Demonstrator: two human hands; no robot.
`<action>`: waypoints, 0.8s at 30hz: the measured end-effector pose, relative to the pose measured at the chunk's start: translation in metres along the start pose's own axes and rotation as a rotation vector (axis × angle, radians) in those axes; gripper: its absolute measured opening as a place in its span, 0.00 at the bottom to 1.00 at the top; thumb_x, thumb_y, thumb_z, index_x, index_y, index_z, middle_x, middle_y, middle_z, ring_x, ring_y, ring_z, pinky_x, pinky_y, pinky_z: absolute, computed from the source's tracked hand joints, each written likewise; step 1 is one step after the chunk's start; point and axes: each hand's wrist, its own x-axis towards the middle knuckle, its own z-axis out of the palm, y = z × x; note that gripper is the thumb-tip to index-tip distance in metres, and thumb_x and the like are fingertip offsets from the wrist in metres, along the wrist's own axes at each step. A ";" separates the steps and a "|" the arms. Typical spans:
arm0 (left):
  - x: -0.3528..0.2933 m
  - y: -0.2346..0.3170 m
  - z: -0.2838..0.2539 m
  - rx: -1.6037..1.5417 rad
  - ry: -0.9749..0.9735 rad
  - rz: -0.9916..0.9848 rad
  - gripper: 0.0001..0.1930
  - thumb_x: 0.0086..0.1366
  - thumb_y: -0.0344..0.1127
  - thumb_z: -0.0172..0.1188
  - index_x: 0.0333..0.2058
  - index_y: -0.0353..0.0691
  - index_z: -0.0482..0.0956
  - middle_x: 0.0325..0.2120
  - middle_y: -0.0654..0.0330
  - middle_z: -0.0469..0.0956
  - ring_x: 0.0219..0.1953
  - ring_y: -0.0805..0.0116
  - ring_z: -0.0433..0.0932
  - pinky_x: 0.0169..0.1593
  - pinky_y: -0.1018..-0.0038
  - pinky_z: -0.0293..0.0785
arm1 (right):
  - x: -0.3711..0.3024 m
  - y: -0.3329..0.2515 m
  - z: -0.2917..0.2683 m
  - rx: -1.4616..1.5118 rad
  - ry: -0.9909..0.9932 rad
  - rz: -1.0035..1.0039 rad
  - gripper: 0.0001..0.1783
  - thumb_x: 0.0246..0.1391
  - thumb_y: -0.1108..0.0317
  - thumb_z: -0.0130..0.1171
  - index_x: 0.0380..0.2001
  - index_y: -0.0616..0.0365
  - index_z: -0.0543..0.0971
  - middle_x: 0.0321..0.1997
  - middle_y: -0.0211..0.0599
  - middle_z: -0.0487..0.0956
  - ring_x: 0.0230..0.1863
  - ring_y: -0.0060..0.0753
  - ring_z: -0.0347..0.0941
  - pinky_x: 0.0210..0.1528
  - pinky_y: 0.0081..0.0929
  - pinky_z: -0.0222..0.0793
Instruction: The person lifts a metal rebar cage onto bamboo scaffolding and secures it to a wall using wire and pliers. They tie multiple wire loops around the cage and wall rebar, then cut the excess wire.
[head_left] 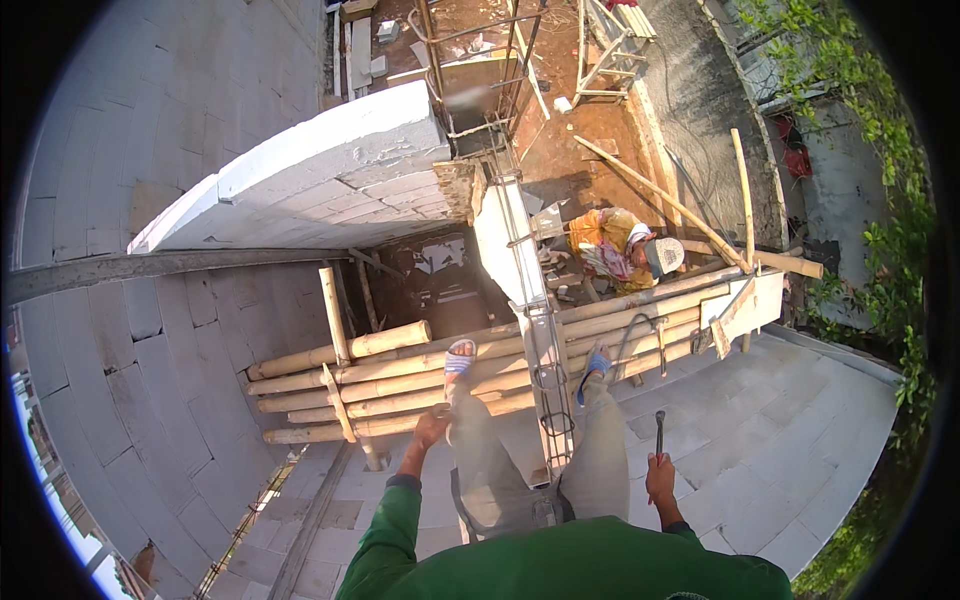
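Observation:
My right hand (660, 477) is closed round the handle of a slim dark metal hand tool (660, 430), which points up and away; its exact kind is too small to tell. Beside my left shin, my left hand (433, 424) is held with its fingers curled together; whatever may be in them is hidden. My sandalled feet rest on a platform of bamboo poles (400, 375), on either side of an upright column form (548, 385) with metal bars. A hammer (661, 348) and a thin curved dark rod (628, 338) are by my right foot.
Below the platform, a person in a cap (625, 245) bends near the column. A white block wall (330, 170) stands ahead, and another block wall (200, 400) rises on my left. Bamboo braces (665, 200) slant at right. Vertical rebar (480, 70) sticks up ahead.

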 end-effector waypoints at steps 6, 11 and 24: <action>-0.043 0.011 -0.171 0.194 0.286 0.053 0.25 0.55 0.30 0.72 0.53 0.40 0.85 0.41 0.58 0.89 0.39 0.67 0.88 0.46 0.68 0.84 | -0.149 0.053 0.004 0.073 0.369 0.348 0.25 0.72 0.47 0.52 0.40 0.64 0.74 0.33 0.56 0.82 0.37 0.62 0.79 0.43 0.53 0.72; -0.049 -0.070 -0.250 0.215 0.139 -0.094 0.27 0.52 0.23 0.73 0.53 0.36 0.84 0.44 0.56 0.89 0.43 0.65 0.88 0.48 0.70 0.85 | -0.228 0.030 0.023 0.197 0.395 0.499 0.28 0.72 0.44 0.50 0.44 0.64 0.74 0.35 0.57 0.83 0.39 0.63 0.80 0.44 0.55 0.71; -0.094 -0.094 -0.221 0.494 -0.343 0.190 0.23 0.65 0.31 0.67 0.59 0.33 0.78 0.44 0.53 0.88 0.35 0.64 0.89 0.33 0.73 0.82 | -0.204 -0.067 0.112 0.202 0.128 0.319 0.24 0.69 0.49 0.58 0.47 0.62 0.72 0.36 0.62 0.84 0.41 0.69 0.82 0.44 0.62 0.77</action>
